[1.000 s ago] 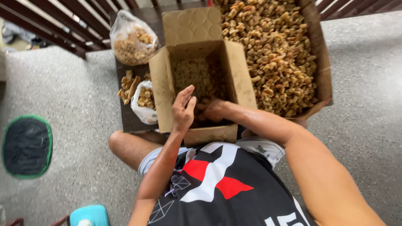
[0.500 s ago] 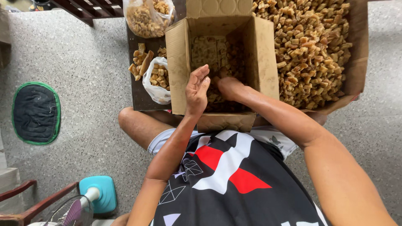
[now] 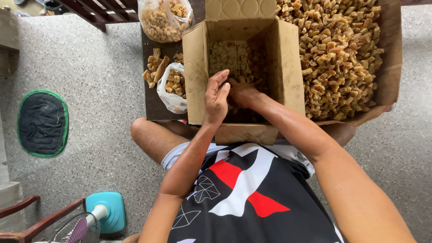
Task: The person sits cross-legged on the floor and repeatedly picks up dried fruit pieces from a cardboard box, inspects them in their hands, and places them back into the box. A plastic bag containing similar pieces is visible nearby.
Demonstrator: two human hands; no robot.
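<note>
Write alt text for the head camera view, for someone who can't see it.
A seated person reaches both hands into an open cardboard box of golden-brown food chunks: right hand inside, left hand open at its near edge. A large heap of chunks lies right of the box, and two plastic bags left.

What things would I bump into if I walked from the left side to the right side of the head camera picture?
Dark oval mat with green edge → small clear plastic bag of brown chunks → open brown cardboard box → big heap of brown crispy chunks on cardboard.
</note>
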